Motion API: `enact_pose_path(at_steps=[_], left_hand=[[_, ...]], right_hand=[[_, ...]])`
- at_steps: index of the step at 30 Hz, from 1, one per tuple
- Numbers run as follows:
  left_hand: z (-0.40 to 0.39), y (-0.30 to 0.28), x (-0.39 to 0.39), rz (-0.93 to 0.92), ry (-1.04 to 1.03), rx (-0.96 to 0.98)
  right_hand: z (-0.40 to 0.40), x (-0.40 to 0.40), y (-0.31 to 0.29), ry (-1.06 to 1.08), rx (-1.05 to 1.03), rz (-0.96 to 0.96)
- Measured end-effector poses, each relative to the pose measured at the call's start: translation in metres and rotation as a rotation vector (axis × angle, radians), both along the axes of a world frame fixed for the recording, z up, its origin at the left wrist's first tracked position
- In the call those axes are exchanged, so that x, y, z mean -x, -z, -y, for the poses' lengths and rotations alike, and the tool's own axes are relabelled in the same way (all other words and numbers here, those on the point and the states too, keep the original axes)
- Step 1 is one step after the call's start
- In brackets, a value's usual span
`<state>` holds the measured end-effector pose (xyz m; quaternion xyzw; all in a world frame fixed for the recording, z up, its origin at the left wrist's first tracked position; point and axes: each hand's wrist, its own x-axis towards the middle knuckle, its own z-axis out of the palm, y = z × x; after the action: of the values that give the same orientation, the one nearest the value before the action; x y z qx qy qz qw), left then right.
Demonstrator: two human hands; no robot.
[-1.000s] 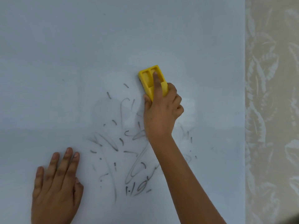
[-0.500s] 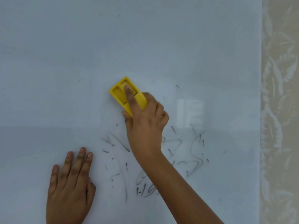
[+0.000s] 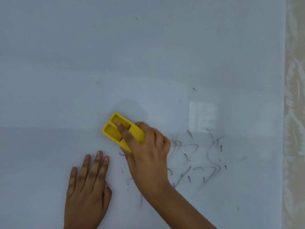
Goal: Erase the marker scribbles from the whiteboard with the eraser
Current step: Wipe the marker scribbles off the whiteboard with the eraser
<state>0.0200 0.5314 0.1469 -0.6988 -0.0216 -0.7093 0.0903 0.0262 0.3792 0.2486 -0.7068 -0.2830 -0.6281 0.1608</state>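
The right hand (image 3: 148,156) is closed around the yellow eraser (image 3: 121,130), index finger laid along its top, pressing it to the whiteboard (image 3: 115,55). The left hand (image 3: 87,184) lies open and flat on the board, just beside and below the eraser, holding nothing. Most remaining scribbles (image 3: 198,159) lie on the far side of the right hand from the eraser, with fainter streaks (image 3: 141,202) below the wrist. Risk: strokes confined to the present zone will probably leave those marks untouched. Light or uneven pressure is likely to smear ink into grey streaks instead of lifting it. A stroke directed toward the left hand may strike its fingertips (image 3: 99,153).
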Motion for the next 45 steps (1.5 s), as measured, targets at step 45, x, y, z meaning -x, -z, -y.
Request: enact_pose_path(at_steps=[45], left_hand=[[0.0, 0.015, 0.011, -0.088, 0.035, 0.023]], right_hand=[[-0.004, 0.018, 0.121, -0.068, -0.222, -0.269]])
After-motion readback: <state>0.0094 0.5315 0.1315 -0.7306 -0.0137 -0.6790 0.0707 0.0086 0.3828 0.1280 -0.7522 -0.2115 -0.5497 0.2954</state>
